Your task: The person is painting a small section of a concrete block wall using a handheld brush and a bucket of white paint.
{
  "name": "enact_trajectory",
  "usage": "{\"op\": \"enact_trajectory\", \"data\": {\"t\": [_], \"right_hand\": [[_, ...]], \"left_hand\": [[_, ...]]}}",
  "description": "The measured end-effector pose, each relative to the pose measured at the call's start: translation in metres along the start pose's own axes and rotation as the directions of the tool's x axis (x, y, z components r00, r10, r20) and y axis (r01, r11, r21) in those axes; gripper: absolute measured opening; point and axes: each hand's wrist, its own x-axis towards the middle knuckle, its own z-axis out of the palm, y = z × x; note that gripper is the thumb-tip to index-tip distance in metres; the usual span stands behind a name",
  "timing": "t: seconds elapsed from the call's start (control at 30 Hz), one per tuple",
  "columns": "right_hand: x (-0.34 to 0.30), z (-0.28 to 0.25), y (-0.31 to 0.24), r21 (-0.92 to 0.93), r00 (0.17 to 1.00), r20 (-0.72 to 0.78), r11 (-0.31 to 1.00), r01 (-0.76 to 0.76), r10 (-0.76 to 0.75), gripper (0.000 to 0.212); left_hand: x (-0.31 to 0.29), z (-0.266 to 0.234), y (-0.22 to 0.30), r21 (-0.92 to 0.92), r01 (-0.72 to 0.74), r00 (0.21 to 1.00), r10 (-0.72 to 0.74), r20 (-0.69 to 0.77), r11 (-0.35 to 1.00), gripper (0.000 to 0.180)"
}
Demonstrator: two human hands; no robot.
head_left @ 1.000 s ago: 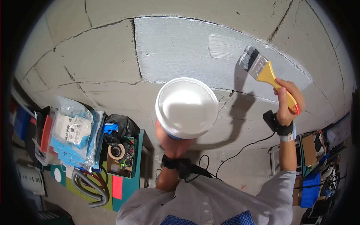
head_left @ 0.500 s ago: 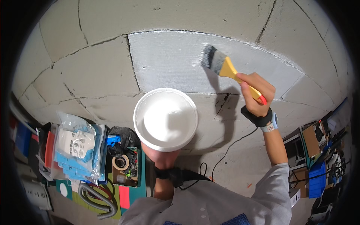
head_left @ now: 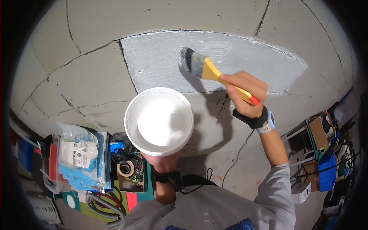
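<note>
My right hand [head_left: 247, 92] is closed round the yellow, red-tipped handle of a wide paintbrush [head_left: 209, 69]. Its bristles, dark and coated with white, press on a block of the wall [head_left: 153, 57] painted pale white, left of its middle. My left hand [head_left: 161, 160] supports a round white bucket [head_left: 131, 134] from below, with most of its fingers hidden beneath it. White paint [head_left: 161, 119] lies inside the bucket. The bucket is held just below the painted block, close to the wall.
Unpainted grey blocks [head_left: 92, 73] surround the painted one. At lower left, a table carries plastic-wrapped packs [head_left: 80, 153], a box with a tape roll [head_left: 125, 168] and a grey hose [head_left: 101, 211]. Shelving with a blue bin [head_left: 327, 172] stands at right. A black cable [head_left: 237, 157] hangs from my right wrist.
The paintbrush and my right hand have moved left across the painted block, leaving fresh streaks to their right. The bucket has shifted slightly left in view.
</note>
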Motion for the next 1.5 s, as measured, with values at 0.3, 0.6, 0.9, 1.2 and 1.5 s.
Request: {"op": "enact_trajectory", "data": {"t": [0.3,0.6,0.9,1.2,1.5], "right_hand": [[-0.034,-0.056,0.018,-0.176,0.964,-0.197,0.96,-0.216,0.181,0.021],[-0.04,-0.03,-0.018,-0.624,0.968,-0.241,0.774,-0.106,-0.062,0.024],[-0.002,0.059,-0.058,-0.554,0.993,-0.074,0.832,0.033,-0.089,0.025],[0.0,0.075,-0.06,-0.313,0.994,-0.107,0.948,-0.063,0.031,0.023],[-0.046,-0.033,-0.032,-0.474,0.958,-0.241,0.842,-0.256,0.156,0.019]], "left_hand": [[-0.006,0.003,0.007,-0.067,-0.045,0.999,0.045,-0.007,0.997,0.078],[-0.005,0.008,0.025,-0.087,-0.109,0.993,0.112,0.035,0.99,0.079],[-0.006,-0.034,0.048,0.28,-0.165,0.986,0.164,0.026,0.946,0.075],[-0.012,-0.017,0.067,-0.114,-0.049,0.998,0.043,-0.054,0.992,0.088],[-0.007,-0.023,0.049,-0.009,-0.125,0.992,0.125,-0.018,0.992,0.091]]}}
